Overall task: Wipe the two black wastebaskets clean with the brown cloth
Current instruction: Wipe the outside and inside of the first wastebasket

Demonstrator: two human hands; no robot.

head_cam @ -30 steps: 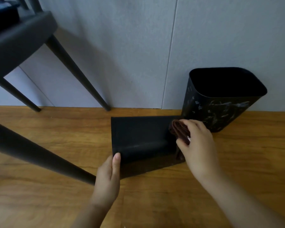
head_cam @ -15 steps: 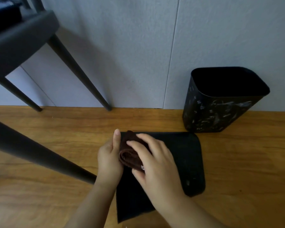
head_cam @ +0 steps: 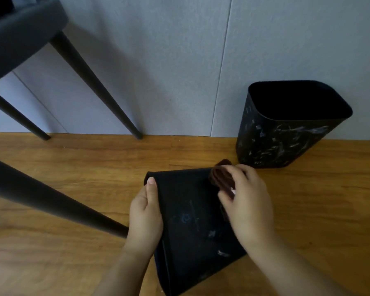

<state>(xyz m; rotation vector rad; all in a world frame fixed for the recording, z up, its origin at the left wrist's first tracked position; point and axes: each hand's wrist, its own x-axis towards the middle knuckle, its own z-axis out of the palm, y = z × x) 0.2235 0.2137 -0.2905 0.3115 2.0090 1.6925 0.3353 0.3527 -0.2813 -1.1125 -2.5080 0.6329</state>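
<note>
Near the upright wastebasket (head_cam: 286, 133), the tipped wastebasket (head_cam: 192, 221) is gripped at its left edge by the left hand (head_cam: 145, 212); the brown cloth (head_cam: 221, 176), pinched in the right hand (head_cam: 246, 201), is best dragged firmly over remaining smears.

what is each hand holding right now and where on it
Left hand grips the tipped wastebasket's left edge; right hand holds the folded brown cloth against it.
</note>
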